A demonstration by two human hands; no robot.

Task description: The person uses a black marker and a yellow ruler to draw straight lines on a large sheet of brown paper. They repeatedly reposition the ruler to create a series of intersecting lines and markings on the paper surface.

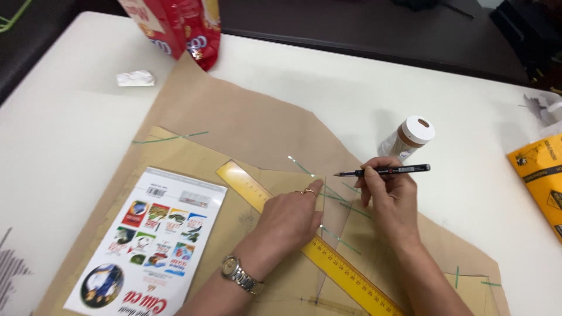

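Fingers of my left hand flat, pressing yellow ruler on brown paper | right hand fingers pinch black pen

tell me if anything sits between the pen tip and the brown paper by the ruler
Nothing visible does. The right hand holds the black pen level, its tip in the air above bare brown paper. The left hand presses on the yellow ruler, below and left of the tip. The white-capped bottle stands behind the right hand.

Left hand pressed flat, right hand curled in a writing grip
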